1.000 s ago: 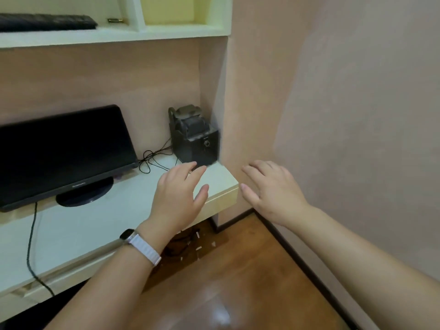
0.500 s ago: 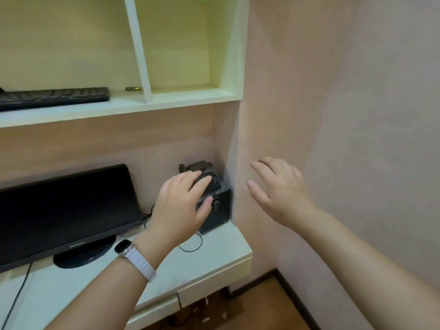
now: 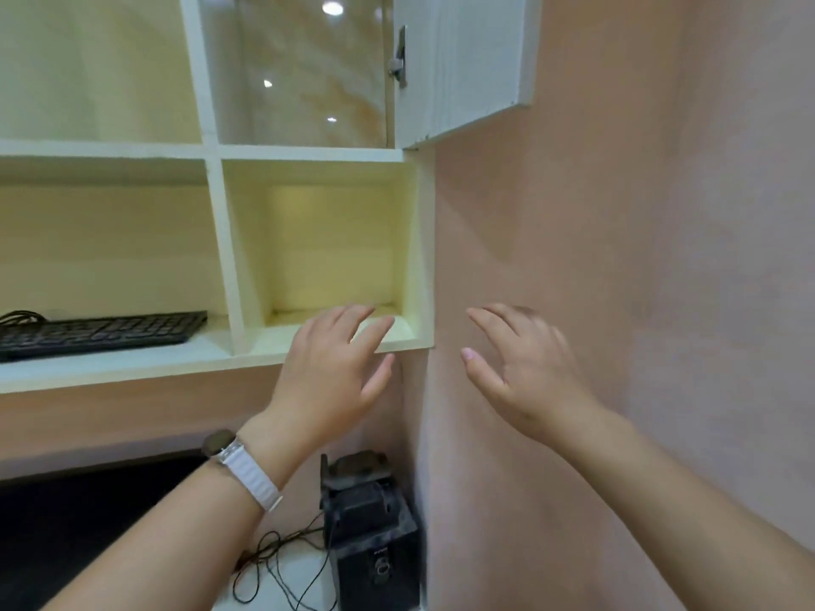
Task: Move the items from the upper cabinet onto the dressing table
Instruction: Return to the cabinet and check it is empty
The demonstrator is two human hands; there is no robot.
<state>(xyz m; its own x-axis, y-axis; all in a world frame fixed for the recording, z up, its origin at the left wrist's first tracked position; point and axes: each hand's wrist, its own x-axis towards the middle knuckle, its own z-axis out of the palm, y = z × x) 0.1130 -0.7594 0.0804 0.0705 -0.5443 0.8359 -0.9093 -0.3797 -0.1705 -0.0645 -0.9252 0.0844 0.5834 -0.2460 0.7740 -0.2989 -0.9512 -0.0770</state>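
Note:
My left hand (image 3: 335, 372), with a white watch strap on its wrist, is raised with fingers spread in front of the lower right cubby (image 3: 330, 240) of the white wall cabinet. That cubby looks bare inside. My right hand (image 3: 525, 372) is raised beside it against the pink wall, fingers apart and holding nothing. Above the cubby, the upper cabinet has a glass-fronted door (image 3: 300, 68) and a white door (image 3: 463, 59) standing open at the right. A black keyboard (image 3: 101, 332) lies on the shelf to the left. The white dressing table (image 3: 286, 579) shows only at the bottom.
A black speaker-like box (image 3: 375, 535) stands on the table against the wall, with thin black cables (image 3: 273, 562) beside it. A dark monitor (image 3: 88, 522) fills the lower left. The pink wall (image 3: 639, 213) closes off the right side.
The view has tilted upward from the table and floor to the cabinet. Both hands have risen from table height to the level of the lower shelf, still holding nothing.

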